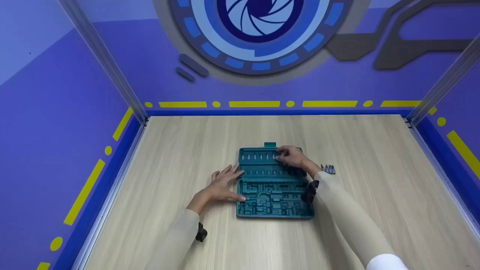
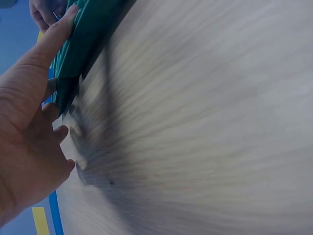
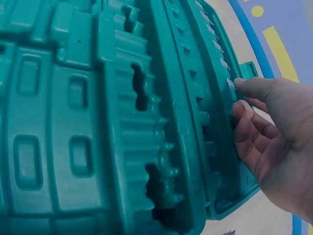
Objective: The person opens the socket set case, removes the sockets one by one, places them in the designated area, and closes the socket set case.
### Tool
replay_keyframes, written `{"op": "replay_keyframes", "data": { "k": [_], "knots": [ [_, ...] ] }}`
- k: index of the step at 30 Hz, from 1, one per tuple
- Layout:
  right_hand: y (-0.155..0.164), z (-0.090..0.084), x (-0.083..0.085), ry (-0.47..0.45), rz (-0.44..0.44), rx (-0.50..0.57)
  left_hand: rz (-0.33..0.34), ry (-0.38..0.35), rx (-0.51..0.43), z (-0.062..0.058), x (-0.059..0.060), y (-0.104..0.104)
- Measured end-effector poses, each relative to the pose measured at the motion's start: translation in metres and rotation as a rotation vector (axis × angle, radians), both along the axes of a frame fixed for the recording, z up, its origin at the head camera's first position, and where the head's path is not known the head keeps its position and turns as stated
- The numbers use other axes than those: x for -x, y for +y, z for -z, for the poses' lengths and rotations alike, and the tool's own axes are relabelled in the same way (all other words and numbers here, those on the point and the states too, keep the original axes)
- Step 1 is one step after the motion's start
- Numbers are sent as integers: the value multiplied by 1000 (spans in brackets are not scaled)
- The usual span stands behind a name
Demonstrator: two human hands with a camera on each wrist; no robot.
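A teal plastic tool case (image 1: 275, 218) lies unfolded on the table, its moulded slots facing up. Along its upper row sit several small metal screwdriver bits (image 1: 261, 156). At the right end of those bits, my right hand (image 1: 294, 156) reaches in from the side. Its thumb tip is on one screwdriver bit (image 3: 231, 84) in the row, with the other fingers curled close by. My left hand (image 1: 223, 185) spreads along the case's left side, thumb (image 2: 66, 22) resting on the lower edge and fingertips at the upper half.
Several loose bits (image 1: 328, 169) stand together on the wooden table (image 1: 180, 150), right of the case and close to my right forearm. The case's latch tab (image 1: 270, 144) sticks out at the far edge. Blue-purple walls (image 1: 123, 67) enclose the table at the back and sides.
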State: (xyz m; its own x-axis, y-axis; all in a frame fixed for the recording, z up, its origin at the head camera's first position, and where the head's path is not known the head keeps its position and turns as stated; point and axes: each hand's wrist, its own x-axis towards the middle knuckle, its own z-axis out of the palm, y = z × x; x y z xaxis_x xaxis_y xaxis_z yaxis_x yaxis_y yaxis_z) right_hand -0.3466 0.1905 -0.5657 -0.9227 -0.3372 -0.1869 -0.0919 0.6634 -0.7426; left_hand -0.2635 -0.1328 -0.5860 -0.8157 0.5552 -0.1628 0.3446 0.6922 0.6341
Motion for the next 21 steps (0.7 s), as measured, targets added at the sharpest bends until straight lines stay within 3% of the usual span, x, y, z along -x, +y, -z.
{"op": "replay_keyframes", "data": {
  "k": [6,10,15,21],
  "knots": [
    [-9,-4,-3,33,-72,-143,-7,15,-2,1,0,1],
    [-13,-6,-5,33,-85,-143,-6,18,-8,1,-1,1],
    [-14,-5,-7,-2,-50,-106,-7,25,-24,2,-4,0],
    [-19,-7,-8,-43,61,-89,-13,40,-41,3,-4,1]
  ]
}}
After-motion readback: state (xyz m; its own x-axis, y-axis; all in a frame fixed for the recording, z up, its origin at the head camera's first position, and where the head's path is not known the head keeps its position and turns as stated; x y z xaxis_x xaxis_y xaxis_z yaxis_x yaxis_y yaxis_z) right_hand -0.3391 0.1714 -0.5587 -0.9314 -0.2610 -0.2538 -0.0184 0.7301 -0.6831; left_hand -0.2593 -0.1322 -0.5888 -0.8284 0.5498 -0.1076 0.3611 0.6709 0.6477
